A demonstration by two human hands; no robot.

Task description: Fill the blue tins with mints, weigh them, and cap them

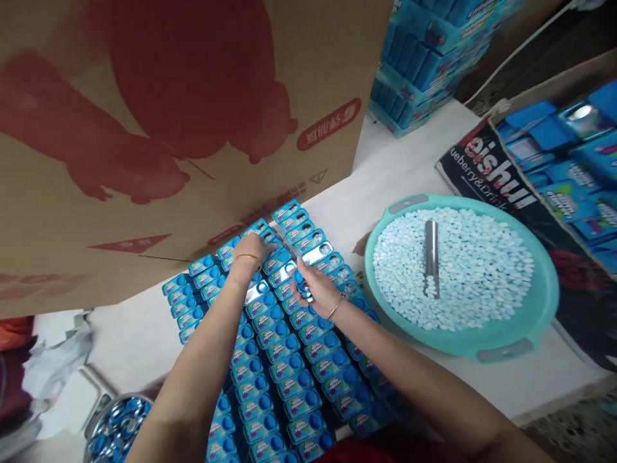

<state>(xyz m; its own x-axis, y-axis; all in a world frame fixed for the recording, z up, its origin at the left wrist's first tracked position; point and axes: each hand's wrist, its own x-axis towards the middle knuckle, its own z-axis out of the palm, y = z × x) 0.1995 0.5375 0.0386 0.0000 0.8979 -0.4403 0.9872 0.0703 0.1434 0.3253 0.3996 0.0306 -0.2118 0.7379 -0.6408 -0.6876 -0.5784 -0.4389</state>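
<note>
Rows of small blue printed tins [284, 347] lie flat on the white table. Many have a round blue cap at one end, while those in the far right rows show a round opening with pale pieces inside. My left hand [251, 249] is over the far rows, its fingers closed and touching a tin there; whatever they grip is hidden. To the right, my right hand [319, 289] is closed around a few small round blue caps [299, 280], palm partly up, just above the tins.
A turquoise basin [542, 296] of pale blue tablets, with a metal scoop [432, 251] on top, stands to the right. Behind it is an open carton [486, 167] of blue tins. A large cardboard box [328, 71] rises behind the rows. A pan of caps [120, 424] sits lower left.
</note>
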